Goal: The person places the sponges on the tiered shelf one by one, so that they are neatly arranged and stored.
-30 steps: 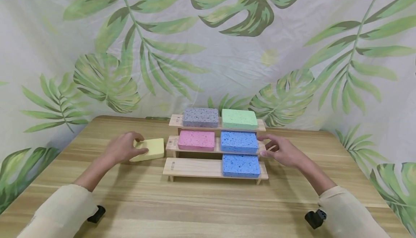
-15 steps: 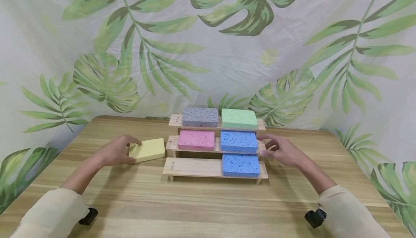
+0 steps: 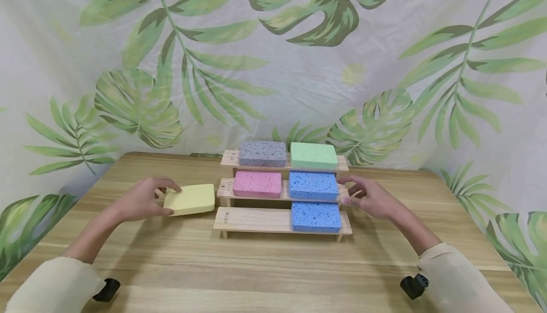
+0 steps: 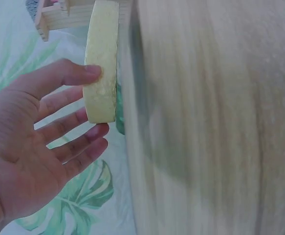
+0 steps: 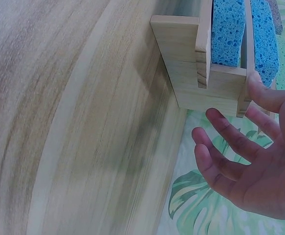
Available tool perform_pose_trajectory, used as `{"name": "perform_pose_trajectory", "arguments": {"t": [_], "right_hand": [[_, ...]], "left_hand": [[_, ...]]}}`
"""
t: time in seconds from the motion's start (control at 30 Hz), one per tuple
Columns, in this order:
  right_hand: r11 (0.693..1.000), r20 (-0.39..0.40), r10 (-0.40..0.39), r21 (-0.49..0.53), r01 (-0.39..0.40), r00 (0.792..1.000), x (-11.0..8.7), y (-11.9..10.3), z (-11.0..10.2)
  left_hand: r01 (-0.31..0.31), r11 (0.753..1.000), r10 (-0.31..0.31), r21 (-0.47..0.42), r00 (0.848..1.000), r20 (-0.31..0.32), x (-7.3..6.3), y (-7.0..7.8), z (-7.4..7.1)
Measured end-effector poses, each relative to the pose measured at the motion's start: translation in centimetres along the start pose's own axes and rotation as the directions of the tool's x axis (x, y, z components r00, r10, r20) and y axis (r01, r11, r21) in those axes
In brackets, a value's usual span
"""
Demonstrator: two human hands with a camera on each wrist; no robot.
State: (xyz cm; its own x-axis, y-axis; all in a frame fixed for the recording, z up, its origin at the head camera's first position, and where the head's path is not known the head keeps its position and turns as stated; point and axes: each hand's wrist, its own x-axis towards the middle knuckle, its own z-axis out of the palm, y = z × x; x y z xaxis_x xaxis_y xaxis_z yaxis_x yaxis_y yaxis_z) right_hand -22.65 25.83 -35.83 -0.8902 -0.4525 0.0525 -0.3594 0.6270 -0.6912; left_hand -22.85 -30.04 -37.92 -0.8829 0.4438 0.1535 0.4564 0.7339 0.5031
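Thumb and index finger of my left hand [image 3: 138, 200] pinch a yellow sponge [image 3: 190, 199] left of the three-tier wooden rack [image 3: 256, 219]. The left wrist view shows the sponge [image 4: 102, 44] on edge to the camera, the thumb on its near face, other fingers spread below. My right hand [image 3: 372, 197] holds the right end of the rack's middle tier between thumb and index finger; its other fingers [image 5: 225, 171] hang loosely bent. Blue sponges [image 3: 316, 217] lie on the right of the bottom and middle tiers, and a pink sponge [image 3: 258, 184] on the middle left.
On the top tier are a grey sponge [image 3: 262, 154] and a green sponge [image 3: 314, 155]. The bottom tier shows bare wood on its left half. A leaf-print cloth [image 3: 299, 75] hangs behind the wooden table [image 3: 256, 275].
My left hand has drawn back leftward, shifting its grip to the left end of the yellow sponge, which has moved slightly left. The right hand and the rack stay put.
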Motion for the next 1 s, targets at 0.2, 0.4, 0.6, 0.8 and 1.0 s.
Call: {"name": "perform_pose_trajectory", "arguments": {"t": [0.2,0.4,0.6,0.8,1.0], "right_hand": [[1.000,0.001,0.007,0.004,-0.007,1.000,0.0,0.0,-0.1],[1.000,0.003,0.011,0.007,-0.011,1.000,0.0,-0.1,0.0],[1.000,0.003,0.011,0.008,-0.011,1.000,0.1,-0.1,0.0],[1.000,0.003,0.003,0.028,-0.003,1.000,0.1,0.0,0.0],[1.000,0.003,0.006,0.031,-0.006,1.000,0.0,-0.1,0.0]], "left_hand": [[-0.067,0.998,0.067,-0.008,0.998,-0.020,-0.4,0.6,-0.6],[-0.103,0.995,0.103,-0.017,0.994,-0.033,-0.7,0.9,-1.0],[-0.141,0.989,0.141,-0.042,0.990,-0.019,-1.1,1.0,-1.5],[-0.200,0.978,0.201,-0.061,0.980,0.006,-1.7,1.2,-2.3],[-0.226,0.969,0.233,-0.100,0.970,0.067,-2.1,2.0,-2.8]]}}
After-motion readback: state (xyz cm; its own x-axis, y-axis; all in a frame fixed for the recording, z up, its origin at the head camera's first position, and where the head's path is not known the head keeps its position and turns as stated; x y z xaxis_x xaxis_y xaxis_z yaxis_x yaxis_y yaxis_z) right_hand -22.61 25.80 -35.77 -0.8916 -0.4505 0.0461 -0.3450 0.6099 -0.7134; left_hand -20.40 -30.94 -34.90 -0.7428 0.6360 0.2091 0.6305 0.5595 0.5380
